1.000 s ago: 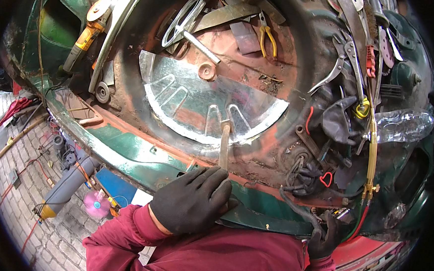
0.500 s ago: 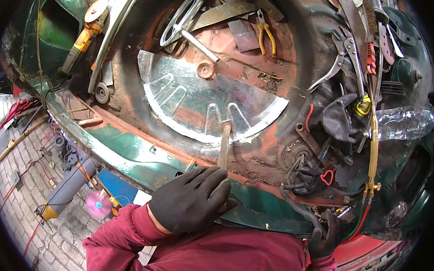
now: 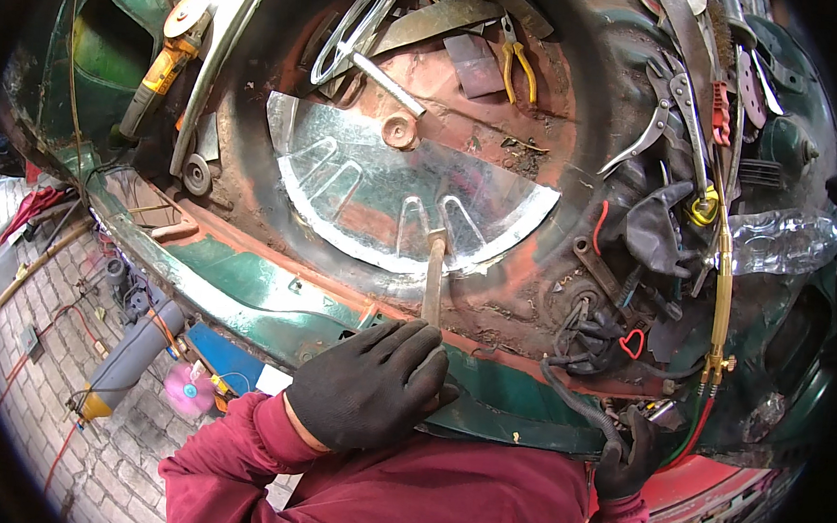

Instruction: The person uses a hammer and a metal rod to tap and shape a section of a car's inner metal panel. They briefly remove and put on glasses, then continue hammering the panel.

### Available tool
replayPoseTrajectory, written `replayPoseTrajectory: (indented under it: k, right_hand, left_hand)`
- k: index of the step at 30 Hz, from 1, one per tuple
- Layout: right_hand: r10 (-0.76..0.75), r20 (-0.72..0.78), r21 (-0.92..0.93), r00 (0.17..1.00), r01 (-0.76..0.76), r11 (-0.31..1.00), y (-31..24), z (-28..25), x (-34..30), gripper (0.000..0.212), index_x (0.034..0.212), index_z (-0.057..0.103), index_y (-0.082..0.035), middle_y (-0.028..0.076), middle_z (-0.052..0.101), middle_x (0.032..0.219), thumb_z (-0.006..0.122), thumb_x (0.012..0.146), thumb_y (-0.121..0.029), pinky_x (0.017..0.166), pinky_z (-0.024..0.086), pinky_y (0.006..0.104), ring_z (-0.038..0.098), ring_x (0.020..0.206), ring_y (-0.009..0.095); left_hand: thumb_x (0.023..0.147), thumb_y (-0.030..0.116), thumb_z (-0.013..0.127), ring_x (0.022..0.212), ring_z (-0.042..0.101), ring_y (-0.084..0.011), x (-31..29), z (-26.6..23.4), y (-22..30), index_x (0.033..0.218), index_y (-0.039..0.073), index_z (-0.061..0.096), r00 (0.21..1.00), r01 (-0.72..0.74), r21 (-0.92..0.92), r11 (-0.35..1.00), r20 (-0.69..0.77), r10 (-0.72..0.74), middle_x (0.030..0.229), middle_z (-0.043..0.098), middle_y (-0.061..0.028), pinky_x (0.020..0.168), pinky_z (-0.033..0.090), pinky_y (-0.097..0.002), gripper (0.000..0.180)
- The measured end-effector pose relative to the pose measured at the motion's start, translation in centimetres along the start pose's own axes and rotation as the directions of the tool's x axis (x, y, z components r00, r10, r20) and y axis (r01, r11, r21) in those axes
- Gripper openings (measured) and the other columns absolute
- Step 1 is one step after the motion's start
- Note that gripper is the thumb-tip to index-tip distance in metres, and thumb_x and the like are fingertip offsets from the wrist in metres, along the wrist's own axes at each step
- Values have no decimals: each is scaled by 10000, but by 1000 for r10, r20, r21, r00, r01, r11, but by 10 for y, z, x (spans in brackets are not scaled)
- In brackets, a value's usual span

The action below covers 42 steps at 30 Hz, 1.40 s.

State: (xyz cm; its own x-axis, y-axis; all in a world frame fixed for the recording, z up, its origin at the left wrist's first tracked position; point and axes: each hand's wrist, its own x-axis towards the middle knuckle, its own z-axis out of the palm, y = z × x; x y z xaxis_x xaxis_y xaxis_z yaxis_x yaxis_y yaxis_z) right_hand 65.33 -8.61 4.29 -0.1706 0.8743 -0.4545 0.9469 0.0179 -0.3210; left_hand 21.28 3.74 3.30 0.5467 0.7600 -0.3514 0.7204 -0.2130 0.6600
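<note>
At six o'clock of the rusty round well (image 3: 541, 144), the left hand (image 3: 373, 383) in a black glove closes its grip around the handle of a long flat tool (image 3: 434, 277), whose blade runs straight up toward twelve o'clock and touches the lower edge of the shiny half-round metal sheet (image 3: 394, 188). Down at four o'clock, the right hand (image 3: 632, 457), also gloved, is clamped on the green body edge (image 3: 515, 402) near black cables (image 3: 587, 329). Yellow-handled pliers (image 3: 517, 66) lie at twelve o'clock, locking pliers (image 3: 652, 122) at two. An orange angle grinder (image 3: 162, 68) rests at ten o'clock.
</note>
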Motion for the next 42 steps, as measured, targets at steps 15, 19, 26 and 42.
replayPoseTrajectory:
  k: [15, 19, 26, 42]
  right_hand:
    - [29, 27, 93, 999, -31, 995, 3, 2, -3, 637, 1396, 622, 75, 241, 682, 1298, 502, 1111, -482, 1005, 534, 493, 657, 1184, 393]
    - [26, -15, 132, 1000, -24, 991, 6, 7, -3, 649, 1392, 625, 74, 234, 681, 1247, 497, 1115, -498, 947, 548, 481, 667, 1131, 391]
    - [16, -7, 144, 1000, -15, 989, 2, 3, 0, 575, 1364, 635, 70, 214, 704, 1168, 535, 1059, -407, 878, 566, 490, 687, 1026, 368]
    - [-21, -25, 69, 999, 23, 997, -2, 0, 2, 599, 1394, 630, 43, 221, 661, 1200, 673, 959, -367, 911, 542, 488, 652, 1055, 392]
  left_hand:
    - [977, 335, 755, 1165, 735, -377, -1, -1, -4, 1195, 23, 627, 996, 89, -102, 991, -10, -91, 1328, 701, -235, 1012, 592, -429, 402]
    - [983, 331, 751, 1158, 741, -377, -4, 1, -6, 1194, 23, 628, 994, 100, -128, 987, -30, -105, 1338, 698, -238, 984, 604, -426, 392]
    - [953, 313, 778, 1120, 759, -372, -2, -1, -4, 1172, 24, 641, 994, 100, -124, 987, -42, -106, 1315, 718, -227, 942, 623, -425, 388]
    - [899, 224, 832, 1074, 774, -377, 9, -20, 4, 1227, 10, 691, 996, 77, -66, 995, 59, -73, 1254, 751, -222, 881, 636, -421, 416]
